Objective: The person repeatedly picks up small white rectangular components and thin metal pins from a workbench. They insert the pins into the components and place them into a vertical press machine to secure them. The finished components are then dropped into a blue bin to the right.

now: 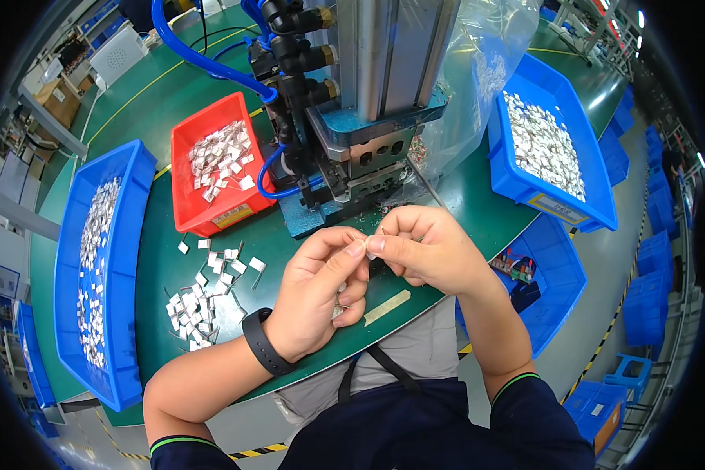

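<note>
In front of the metal machine (pixel 380 149), over the near part of the green table (pixel 157 227), the left hand (pixel 315 288) and the right hand (pixel 429 249) meet, with their thumb tips close together. Between these tips is a small white piece (pixel 370 254); both hands pinch it with thumb and forefinger, and it is mostly covered, so I cannot tell how it is turned. The lower fingers of the left hand are also curled around spare white pieces (pixel 338 311), of which only a little shows. To do this handling well, I think the pinch should be firm but not hard, because similar pieces in the loose pile (pixel 192 309) have thin leads, which probably bend easily. It would be better that one hand keeps the piece steady while the other makes the small corrections; if both pull at once, it may slip or a lead may kink. The curled fingers should also press only lightly, so that the spares neither drop nor catch each other. The fingertips should keep well apart from the machine's lower part.
</note>
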The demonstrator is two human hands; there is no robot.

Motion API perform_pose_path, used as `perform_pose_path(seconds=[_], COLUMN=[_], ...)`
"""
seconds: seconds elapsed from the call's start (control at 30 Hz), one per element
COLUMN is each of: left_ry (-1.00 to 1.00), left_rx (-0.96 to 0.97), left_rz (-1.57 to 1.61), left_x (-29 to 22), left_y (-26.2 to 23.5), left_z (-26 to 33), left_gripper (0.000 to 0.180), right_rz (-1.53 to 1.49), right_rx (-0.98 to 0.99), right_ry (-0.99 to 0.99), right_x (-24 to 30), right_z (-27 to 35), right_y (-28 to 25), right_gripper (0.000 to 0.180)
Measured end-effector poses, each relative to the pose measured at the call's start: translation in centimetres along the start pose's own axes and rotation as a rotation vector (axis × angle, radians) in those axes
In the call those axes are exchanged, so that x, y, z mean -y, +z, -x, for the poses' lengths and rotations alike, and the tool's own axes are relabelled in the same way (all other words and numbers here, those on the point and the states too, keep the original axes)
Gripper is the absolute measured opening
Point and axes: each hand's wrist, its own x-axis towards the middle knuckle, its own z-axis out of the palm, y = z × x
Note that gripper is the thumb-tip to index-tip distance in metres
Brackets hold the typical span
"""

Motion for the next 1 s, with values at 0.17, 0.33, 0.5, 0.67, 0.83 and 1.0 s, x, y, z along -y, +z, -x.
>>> perform_pose_path(seconds=[0.17, 0.33, 0.5, 0.67, 0.83, 1.0], left_ry=[0.002, -0.003, 0.006, 0.005, 0.132, 0.295], left_rx=[0.004, -0.004, 0.004, -0.047, -0.135, -0.119], left_rz=[-0.001, 0.003, -0.002, 0.002, 0.022, 0.05], left_x=[0.0, 0.0, 0.1, -0.2, -4.0, -7.7], left_y=[0.0, -0.1, -0.1, 0.2, 2.2, 2.9], left_z=[0.0, 0.0, 0.1, 0.4, 1.9, 3.3], left_gripper=[0.01, 0.009, 0.008, 0.007, 0.011, 0.02], right_rz=[-0.092, -0.155, -0.178, -0.247, -0.427, -0.304], right_rx=[0.08, 0.114, 0.074, 0.07, 0.039, 0.039], right_ry=[0.057, 0.072, 0.079, 0.033, 0.03, 0.053], right_x=[-0.1, -0.2, -0.3, -0.9, -0.2, 0.1], right_z=[0.1, 0.2, 0.4, 0.5, 0.8, 0.8], right_y=[-0.1, -0.1, 0.2, 0.1, -0.6, 0.0], right_gripper=[0.019, 0.019, 0.013, 0.005, 0.005, 0.016])
